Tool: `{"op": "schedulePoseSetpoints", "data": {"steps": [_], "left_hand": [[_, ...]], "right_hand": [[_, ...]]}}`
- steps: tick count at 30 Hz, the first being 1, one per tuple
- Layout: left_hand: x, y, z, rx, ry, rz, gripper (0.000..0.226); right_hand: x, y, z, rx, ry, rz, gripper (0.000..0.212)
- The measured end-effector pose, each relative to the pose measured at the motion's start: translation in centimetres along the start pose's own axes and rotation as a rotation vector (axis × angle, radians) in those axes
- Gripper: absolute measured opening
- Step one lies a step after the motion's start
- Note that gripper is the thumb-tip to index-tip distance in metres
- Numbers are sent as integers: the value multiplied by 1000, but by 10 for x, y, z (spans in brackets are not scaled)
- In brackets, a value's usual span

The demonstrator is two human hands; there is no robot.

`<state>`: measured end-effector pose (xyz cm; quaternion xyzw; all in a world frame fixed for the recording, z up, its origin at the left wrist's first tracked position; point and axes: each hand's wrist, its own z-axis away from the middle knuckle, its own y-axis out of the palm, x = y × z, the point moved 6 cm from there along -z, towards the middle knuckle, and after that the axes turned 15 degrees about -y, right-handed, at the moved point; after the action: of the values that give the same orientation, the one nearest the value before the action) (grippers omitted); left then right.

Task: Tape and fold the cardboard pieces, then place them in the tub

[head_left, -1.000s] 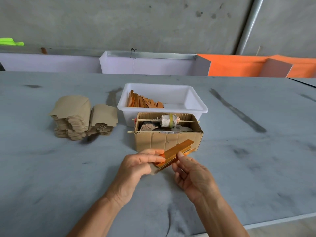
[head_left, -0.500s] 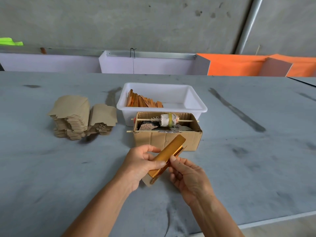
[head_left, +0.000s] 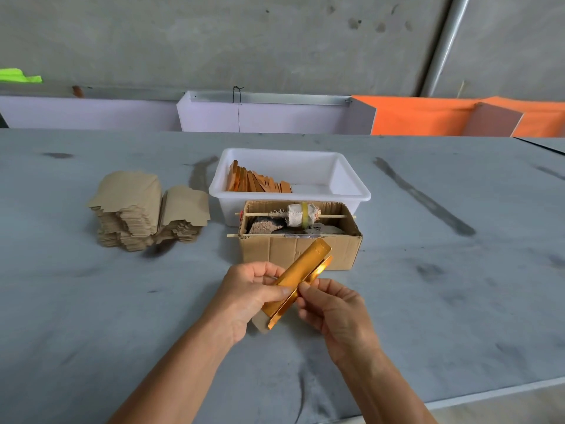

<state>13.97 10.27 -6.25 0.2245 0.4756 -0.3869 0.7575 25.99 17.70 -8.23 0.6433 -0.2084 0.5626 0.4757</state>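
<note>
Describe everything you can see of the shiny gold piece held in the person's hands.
The gold piece is a long, narrow strip with a glossy, foil-like orange-gold face and plain brown card showing at its near end. It looks folded lengthwise into layers, tilted up to the right, above the table before the cardboard box. The left hand grips it, and the right hand pinches its edge.

The grey desk (head_left: 443, 301) bears dark smears and streaks. At its centre sits a white tub (head_left: 351, 191); touching the tub at six o'clock stands an open cardboard box (head_left: 275, 249). At nine o'clock from the tub lie two leaning stacks of cardboard pieces (head_left: 146, 209).
</note>
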Motion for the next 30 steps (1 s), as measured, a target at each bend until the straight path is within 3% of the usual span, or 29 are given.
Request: {"op": "schedulePoseSetpoints", "data": {"steps": [3,11,14,17,21,30], "left_hand": [[0,5,4,14,27,6,19],[-7,-5,3,-13,40,-117,31],[-4,-15,1,-127,31,137,34],[12,-2,0,-33,-76,500,24],[22,12,0,-17,-105,540,14],[15,7,-11,34,-76,593,4]], "right_hand": [[4,-3,-1,-75,-66,40,13],[10,-11,-2,-73,-20,90,24],[7,-10,-1,-127,15,11,21],[4,-8,-1,-195,33,-71,14],[1,-1,2,-214,69,-133,4],[8,0,-3,-142,83,-71,8]]}}
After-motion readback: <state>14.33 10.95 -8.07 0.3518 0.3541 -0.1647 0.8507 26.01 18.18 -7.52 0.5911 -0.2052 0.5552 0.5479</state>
